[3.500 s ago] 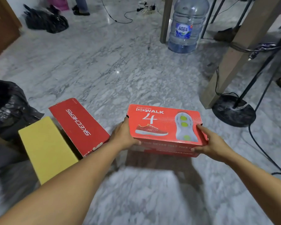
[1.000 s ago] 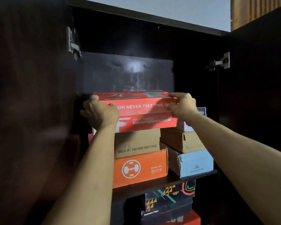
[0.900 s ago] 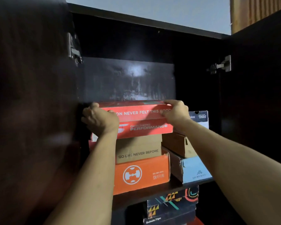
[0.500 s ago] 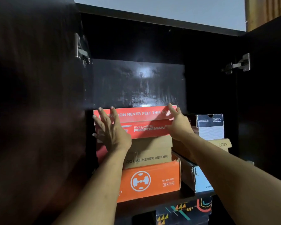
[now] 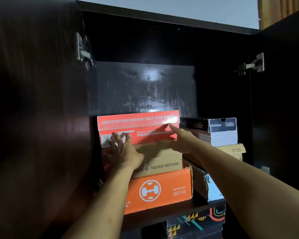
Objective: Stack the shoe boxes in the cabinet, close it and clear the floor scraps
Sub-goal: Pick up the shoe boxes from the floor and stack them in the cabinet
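A red Skechers shoe box (image 5: 140,126) lies on top of the left stack inside the open dark cabinet (image 5: 145,44). It rests on a brown box (image 5: 160,157), which sits on an orange box (image 5: 162,188). My left hand (image 5: 123,149) has straight, spread fingers whose tips touch the red box's front at its lower left. With its fingers extended, my right hand (image 5: 181,138) has a fingertip on the red box's right front corner, under the lid edge.
To the right stands a second stack: a black-and-white Skechers box (image 5: 219,130), a tan box marked 0025 (image 5: 235,150) and a light blue box (image 5: 212,188). Patterned dark boxes (image 5: 195,223) fill the shelf below. Both cabinet doors (image 5: 33,118) stand open, hinges showing.
I carried the red box from the floor up onto the left stack. Both hands let go of its sides, and their fingertips now touch its front.
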Tool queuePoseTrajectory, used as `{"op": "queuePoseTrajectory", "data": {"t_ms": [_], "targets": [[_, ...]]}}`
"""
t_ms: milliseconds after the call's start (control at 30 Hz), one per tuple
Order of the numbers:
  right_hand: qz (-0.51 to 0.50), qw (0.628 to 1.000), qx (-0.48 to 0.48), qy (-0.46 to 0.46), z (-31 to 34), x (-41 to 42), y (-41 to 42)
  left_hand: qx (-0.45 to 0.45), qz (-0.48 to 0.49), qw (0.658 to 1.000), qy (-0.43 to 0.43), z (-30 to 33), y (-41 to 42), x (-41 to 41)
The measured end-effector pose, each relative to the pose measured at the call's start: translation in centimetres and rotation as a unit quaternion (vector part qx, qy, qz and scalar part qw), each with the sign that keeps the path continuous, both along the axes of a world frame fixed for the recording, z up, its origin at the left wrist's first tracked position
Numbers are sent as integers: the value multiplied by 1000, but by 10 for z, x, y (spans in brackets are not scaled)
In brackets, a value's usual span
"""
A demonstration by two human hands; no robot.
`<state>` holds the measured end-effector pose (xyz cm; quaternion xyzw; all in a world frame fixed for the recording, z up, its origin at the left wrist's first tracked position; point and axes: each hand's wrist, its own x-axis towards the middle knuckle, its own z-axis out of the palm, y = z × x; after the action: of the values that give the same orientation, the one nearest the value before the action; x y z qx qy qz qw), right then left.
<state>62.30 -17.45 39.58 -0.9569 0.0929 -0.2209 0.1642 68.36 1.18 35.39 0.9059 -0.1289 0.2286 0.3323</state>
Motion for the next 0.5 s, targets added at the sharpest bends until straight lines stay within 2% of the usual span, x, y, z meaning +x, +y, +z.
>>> {"op": "queuePoseTrajectory", "data": {"t_ms": [300,433,500], "targets": [[-27,999,-20,-18,2,-69,-17,32,-51,998,-17,-1,-47,-46],[-73,997,7,10,-1,-121,-40,-21,-193,980,38,5,-74,-81],[-104,994,17,32,-7,-150,-54,19,-277,959,65,5,-90,-106]]}}
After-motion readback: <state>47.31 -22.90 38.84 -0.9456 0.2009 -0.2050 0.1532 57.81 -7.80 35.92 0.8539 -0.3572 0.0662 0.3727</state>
